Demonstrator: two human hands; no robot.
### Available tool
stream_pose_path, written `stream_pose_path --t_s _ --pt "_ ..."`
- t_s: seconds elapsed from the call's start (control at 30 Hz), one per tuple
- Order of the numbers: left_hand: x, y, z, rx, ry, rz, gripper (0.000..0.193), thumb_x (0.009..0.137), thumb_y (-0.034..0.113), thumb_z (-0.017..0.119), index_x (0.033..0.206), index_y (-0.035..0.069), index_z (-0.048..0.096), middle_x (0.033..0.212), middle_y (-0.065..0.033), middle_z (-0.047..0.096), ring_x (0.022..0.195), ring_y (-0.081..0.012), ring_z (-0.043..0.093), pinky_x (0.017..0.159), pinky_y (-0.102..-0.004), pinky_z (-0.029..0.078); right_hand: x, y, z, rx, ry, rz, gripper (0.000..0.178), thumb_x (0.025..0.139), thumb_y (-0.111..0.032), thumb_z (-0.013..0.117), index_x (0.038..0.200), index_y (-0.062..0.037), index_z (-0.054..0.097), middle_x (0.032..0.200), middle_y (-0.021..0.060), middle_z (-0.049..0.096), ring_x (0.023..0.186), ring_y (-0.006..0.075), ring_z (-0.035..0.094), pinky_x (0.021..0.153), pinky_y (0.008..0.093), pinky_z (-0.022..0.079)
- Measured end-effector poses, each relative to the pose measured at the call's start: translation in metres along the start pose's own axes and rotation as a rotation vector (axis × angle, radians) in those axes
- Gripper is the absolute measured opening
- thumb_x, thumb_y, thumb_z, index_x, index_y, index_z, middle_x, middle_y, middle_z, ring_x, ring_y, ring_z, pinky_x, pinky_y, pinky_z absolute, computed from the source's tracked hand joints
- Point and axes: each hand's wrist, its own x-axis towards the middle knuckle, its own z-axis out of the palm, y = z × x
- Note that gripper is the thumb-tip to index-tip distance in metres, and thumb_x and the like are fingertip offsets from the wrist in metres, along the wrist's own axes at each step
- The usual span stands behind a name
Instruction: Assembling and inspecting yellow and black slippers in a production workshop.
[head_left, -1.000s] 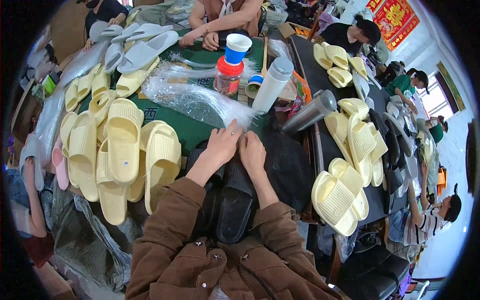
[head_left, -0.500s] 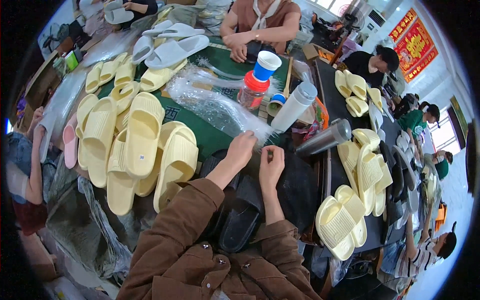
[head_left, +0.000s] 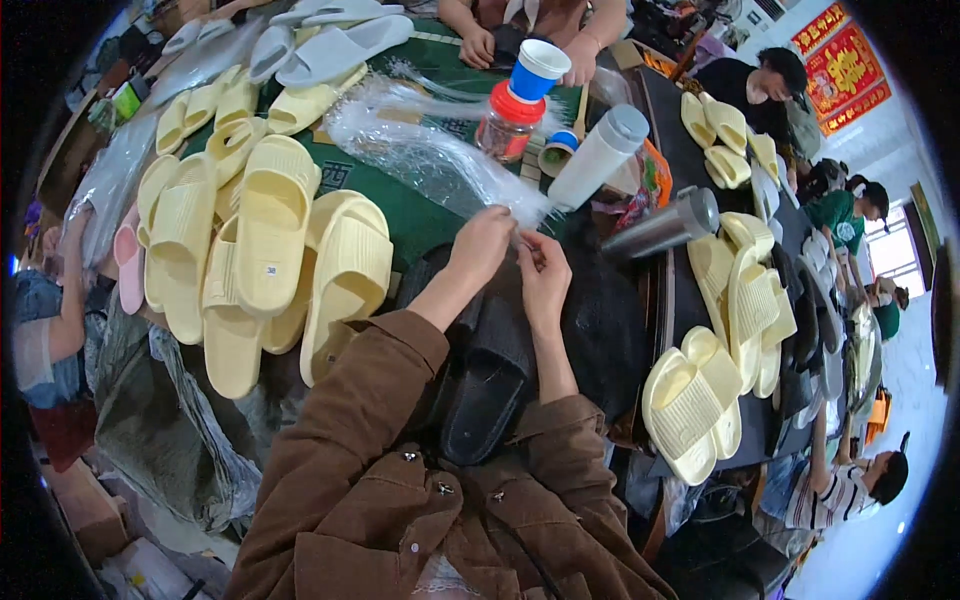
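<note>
Grip: left hand (head_left: 483, 240) and right hand (head_left: 543, 272) apparently pinch shut on clear bag (head_left: 430, 160) mouth, over tabletop (head_left: 420, 215). Thin, limp, slippery, light; hold at gathered edge.

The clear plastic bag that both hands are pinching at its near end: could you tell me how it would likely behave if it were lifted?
The clear plastic bag looks crinkled and limp on the green table, so it would probably flop and sag. It seems thin and see-through, so likely very light. Its glossy film may slip between the left hand and right hand.
</note>
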Motion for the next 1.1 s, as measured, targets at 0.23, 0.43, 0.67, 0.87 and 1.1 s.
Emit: stream_pose_path --t_s 0.23,0.43,0.67,0.87,1.1 --pt "-0.003 0.004 0.001 -0.019 -0.002 -0.025 0.021 0.079 0.000 0.059 0.098 0.000 0.068 0.111 -0.0166 0.063 0.100 -0.0348 0.061 0.086 -0.0416 0.050 -0.001 -0.002 -0.003 -0.051 -0.028 -0.091 0.014 0.087 -0.001 0.061 0.099 -0.0009 0.067 0.087 0.0101 0.065 0.072 0.0166 0.062 0.067 0.0288 0.049" --pt "-0.005 0.006 0.000 -0.010 0.019 -0.014 0.021 0.080 0.000 0.059 0.099 -0.001 0.067 0.110 -0.0161 0.063 0.101 -0.0342 0.061 0.085 -0.0412 0.050 -0.003 -0.007 -0.005 0.038 0.002 -0.083 0.016 0.088 0.002 0.059 0.102 -0.0011 0.066 0.094 0.0107 0.063 0.070 0.0167 0.061 0.064 0.0291 0.050" --pt "-0.005 0.002 0.001 0.001 0.012 -0.019 0.021 0.080 0.001 0.060 0.100 0.000 0.067 0.110 -0.0157 0.063 0.101 -0.0338 0.061 0.086 -0.0414 0.050 -0.003 -0.011 -0.003 -0.078 -0.027 -0.190 0.015 0.087 0.001 0.061 0.100 -0.0009 0.067 0.096 0.0081 0.063 0.076 0.0146 0.060 0.068 0.0272 0.049" --pt "-0.004 0.012 -0.002 -0.018 0.009 -0.026 0.023 0.080 0.001 0.060 0.102 0.000 0.067 0.112 -0.0154 0.063 0.103 -0.0339 0.060 0.088 -0.0408 0.050 -0.001 -0.001 -0.008 -0.079 0.022 -0.199 0.011 0.089 -0.001 0.061 0.098 -0.0005 0.068 0.094 0.0064 0.064 0.076 0.0124 0.060 0.067 0.0247 0.049" --pt "-0.004 0.006 -0.001 0.009 0.014 -0.031 0.027 0.079 0.000 0.060 0.105 0.001 0.066 0.113 -0.0148 0.063 0.104 -0.0331 0.060 0.089 -0.0395 0.050 -0.006 -0.018 -0.008 0.221 0.139 -0.114 0.015 0.099 -0.006 0.047 0.102 -0.0002 0.060 0.106 0.0104 0.064 0.090 0.0139 0.062 0.067 0.0266 0.055"
